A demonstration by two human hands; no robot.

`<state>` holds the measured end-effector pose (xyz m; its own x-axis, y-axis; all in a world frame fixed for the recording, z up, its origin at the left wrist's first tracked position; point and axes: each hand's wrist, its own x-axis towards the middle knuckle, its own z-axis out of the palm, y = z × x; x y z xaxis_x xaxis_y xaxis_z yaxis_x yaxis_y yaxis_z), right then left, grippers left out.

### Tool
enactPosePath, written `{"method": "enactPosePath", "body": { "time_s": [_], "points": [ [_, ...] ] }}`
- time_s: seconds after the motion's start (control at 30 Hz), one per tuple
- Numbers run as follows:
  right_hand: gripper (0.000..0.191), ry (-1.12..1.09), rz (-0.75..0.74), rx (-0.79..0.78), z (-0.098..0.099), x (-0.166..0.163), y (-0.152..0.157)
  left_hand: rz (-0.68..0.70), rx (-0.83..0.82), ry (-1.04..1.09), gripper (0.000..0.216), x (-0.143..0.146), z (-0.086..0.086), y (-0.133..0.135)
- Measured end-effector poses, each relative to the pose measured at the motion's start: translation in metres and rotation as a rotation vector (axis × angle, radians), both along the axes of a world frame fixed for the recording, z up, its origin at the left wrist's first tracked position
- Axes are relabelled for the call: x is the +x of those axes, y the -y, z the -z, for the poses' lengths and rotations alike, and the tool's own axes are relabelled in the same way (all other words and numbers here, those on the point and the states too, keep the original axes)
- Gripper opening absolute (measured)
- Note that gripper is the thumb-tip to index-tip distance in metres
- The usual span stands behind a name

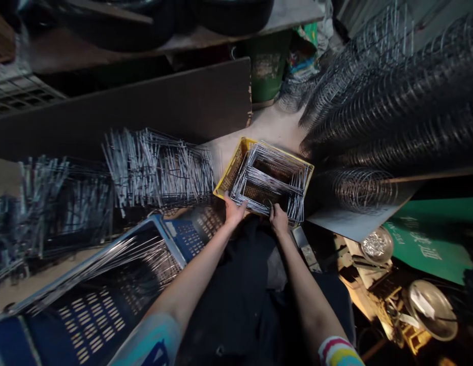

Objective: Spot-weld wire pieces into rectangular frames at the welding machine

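- Two bare hands at the near side of a yellow crate (239,156); wire frames (272,181) inside, just beyond both.
- Left hand (235,209): at the near-left corner, touching wires; grip unclear.
- Right hand (279,218): fingers curled at the near edge; cannot tell what they grip.

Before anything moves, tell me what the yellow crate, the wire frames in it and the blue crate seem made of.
Yellow crate: probably moulded plastic, smooth-looking, evenly coloured with openings through its wall.
Wire frames: bright, bare-looking metal, perhaps steel, given the thin rods and silvery glints; plating can't be told.
Blue crate: likely plastic too, fairly matte, with regular rows of slots through its side.
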<state>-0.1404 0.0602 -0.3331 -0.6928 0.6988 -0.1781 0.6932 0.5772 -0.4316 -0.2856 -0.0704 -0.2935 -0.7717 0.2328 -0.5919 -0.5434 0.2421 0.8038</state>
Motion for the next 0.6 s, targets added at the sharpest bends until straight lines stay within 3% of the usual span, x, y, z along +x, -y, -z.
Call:
{"method": "enactPosePath", "body": {
  "time_s": [0.13,0.23,0.37,0.47,0.6],
  "points": [
    [0.029,-0.104,0.019,0.031,-0.016,0.006,0.004,0.159,-0.106,-0.301,0.076,0.0,-0.009,0.003],
    [0.03,-0.17,0.032,0.056,-0.033,0.012,0.004,0.253,-0.168,-0.405,0.077,0.001,-0.008,0.001],
    [0.037,-0.262,0.038,0.048,-0.074,0.037,0.004,0.441,-0.293,-0.56,0.079,0.013,-0.015,0.016],
    [0.047,-0.325,0.057,0.016,-0.102,0.079,0.002,0.579,-0.378,-0.635,0.075,0.025,-0.028,0.057],
    [0.05,-0.311,0.187,0.136,-0.115,0.146,-0.008,0.737,-0.535,-0.71,0.063,0.03,-0.041,0.157]
  ]
}}
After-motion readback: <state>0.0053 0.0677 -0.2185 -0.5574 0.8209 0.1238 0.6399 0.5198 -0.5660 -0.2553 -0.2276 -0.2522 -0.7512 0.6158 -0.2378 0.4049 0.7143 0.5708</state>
